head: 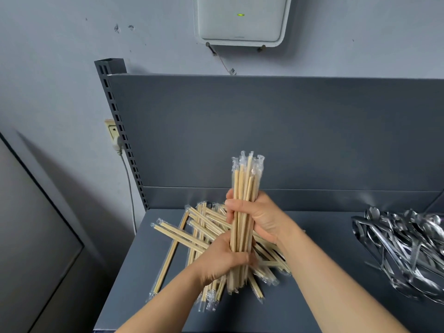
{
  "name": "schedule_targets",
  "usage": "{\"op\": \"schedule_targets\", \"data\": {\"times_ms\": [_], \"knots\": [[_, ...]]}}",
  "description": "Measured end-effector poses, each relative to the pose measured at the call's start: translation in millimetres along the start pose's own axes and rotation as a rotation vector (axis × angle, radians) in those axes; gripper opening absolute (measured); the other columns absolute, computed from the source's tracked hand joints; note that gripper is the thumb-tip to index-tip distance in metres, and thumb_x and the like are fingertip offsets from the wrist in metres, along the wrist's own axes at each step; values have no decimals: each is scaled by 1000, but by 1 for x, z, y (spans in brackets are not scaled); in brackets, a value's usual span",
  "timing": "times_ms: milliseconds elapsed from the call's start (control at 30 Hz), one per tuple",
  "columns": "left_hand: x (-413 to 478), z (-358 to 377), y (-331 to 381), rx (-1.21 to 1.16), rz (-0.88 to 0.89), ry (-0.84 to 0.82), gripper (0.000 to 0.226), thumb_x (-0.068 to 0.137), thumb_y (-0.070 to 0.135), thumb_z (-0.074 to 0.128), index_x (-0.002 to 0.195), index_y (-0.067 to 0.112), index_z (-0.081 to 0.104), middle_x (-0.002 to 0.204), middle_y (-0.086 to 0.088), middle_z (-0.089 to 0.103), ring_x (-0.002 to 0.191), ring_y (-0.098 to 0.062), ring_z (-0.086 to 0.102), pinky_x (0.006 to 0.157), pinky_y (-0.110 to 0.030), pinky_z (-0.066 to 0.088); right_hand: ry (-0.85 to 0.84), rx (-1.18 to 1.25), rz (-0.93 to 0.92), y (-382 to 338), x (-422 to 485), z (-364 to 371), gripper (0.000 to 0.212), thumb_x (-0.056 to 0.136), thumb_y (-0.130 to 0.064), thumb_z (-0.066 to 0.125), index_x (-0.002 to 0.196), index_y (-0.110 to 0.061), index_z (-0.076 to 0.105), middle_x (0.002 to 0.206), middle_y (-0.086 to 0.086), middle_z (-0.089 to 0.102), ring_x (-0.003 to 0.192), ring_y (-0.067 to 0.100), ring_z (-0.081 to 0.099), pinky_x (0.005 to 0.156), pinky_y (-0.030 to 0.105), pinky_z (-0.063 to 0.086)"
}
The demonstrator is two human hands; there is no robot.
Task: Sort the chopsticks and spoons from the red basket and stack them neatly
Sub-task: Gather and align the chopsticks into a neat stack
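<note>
A bundle of wrapped wooden chopsticks (246, 179) stands upright over the grey shelf. My right hand (259, 217) grips the bundle around its middle. My left hand (221, 257) grips its lower part just below. Under both hands lies a loose, crisscrossed pile of wrapped chopsticks (182, 236) on the shelf. A heap of metal spoons (403, 246) lies at the right side of the shelf. The red basket is not in view.
The grey shelf surface (319, 272) has a tall grey back panel (264, 131) behind it and a slotted upright post (120, 131) at its left. A wall socket with a plugged cable (114, 135) sits left of the post. A white device (240, 20) hangs on the wall above.
</note>
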State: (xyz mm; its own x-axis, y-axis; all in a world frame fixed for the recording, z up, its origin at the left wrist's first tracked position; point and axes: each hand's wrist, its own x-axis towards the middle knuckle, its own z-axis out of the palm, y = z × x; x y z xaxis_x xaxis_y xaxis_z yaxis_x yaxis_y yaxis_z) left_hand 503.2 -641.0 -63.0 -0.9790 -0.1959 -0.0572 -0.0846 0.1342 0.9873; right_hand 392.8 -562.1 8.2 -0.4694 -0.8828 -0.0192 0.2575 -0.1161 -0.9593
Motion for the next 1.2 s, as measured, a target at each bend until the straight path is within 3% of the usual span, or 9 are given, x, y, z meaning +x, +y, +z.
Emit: {"op": "schedule_targets", "data": {"times_ms": [100, 300, 433, 567, 633, 700, 833, 1067, 1200], "knots": [[2, 0, 3, 98, 7, -18, 25, 79, 18, 75, 89, 10, 53, 76, -8, 58, 71, -23, 57, 72, -38, 52, 85, -14, -63, -13, -2, -8, 12, 73, -15, 80, 72, -21, 69, 62, 9, 61, 58, 20, 60, 62, 31, 55], [23, 19, 20, 131, 51, -40, 14, 93, 14, 61, 101, 13, 49, 86, -10, 62, 78, -20, 60, 81, -44, 53, 167, -35, -127, -36, -15, -38, 38, 63, -11, 82, 96, -7, 63, 74, 6, 69, 79, 28, 72, 75, 36, 59], [38, 39, 26, 73, 49, -158, 12, 96, 16, 57, 102, 11, 49, 86, -9, 63, 77, -15, 62, 80, -44, 52, 240, -63, -62, -35, -29, -60, 27, 74, -1, 77, 97, -4, 62, 74, 8, 69, 76, 27, 72, 69, 34, 59], [61, 45, 31, 83, -13, -114, 50, 86, 60, 54, 117, 22, 61, 112, 5, 67, 106, -11, 62, 98, -34, 48, 394, -100, -16, -40, -36, -94, 23, 79, -10, 77, 98, -6, 63, 74, 5, 66, 71, 18, 70, 70, 33, 58], [79, 44, 29, 128, -15, 30, 49, 91, 59, 42, 122, 26, 61, 124, 9, 62, 119, -9, 54, 103, -29, 38, 486, -141, 15, -46, -40, -116, 28, 79, -13, 78, 102, -6, 63, 80, 7, 67, 74, 17, 70, 73, 36, 59], [100, 44, 19, 462, 32, 105, 43, 100, 42, 39, 136, 21, 52, 139, 4, 53, 132, -13, 43, 108, -29, 31, 552, -181, 70, -49, -44, -137, 32, 79, -14, 79, 106, -6, 63, 88, 9, 68, 77, 18, 72, 77, 39, 60], [130, 59, -9, 1087, 43, -80, 47, 102, 38, 32, 147, 25, 35, 152, 8, 36, 147, -16, 12, 118, -52, 0, 580, -226, 166, -48, -48, -166, 34, 78, -13, 80, 106, -8, 62, 95, 12, 70, 75, 17, 73, 63, 30, 59], [132, 55, -31, 1199, 93, -129, 41, 101, 47, 31, 102, 27, 67, 110, 7, 67, 134, -15, 36, 117, -46, 2, 570, -310, 330, -25, -39, -195, 42, 75, -11, 82, 108, 1, 61, 83, 17, 71, 71, 24, 71, 75, 42, 61], [116, 43, -33, 1257, 163, -150, 42, 92, 52, 41, 83, 22, 70, 95, 12, 67, 114, -10, 48, 115, -35, 10, 511, -388, 450, 7, -29, -190, 33, 75, -10, 82, 100, -5, 60, 84, 17, 72, 64, 19, 72, 55, 30, 56]]}}
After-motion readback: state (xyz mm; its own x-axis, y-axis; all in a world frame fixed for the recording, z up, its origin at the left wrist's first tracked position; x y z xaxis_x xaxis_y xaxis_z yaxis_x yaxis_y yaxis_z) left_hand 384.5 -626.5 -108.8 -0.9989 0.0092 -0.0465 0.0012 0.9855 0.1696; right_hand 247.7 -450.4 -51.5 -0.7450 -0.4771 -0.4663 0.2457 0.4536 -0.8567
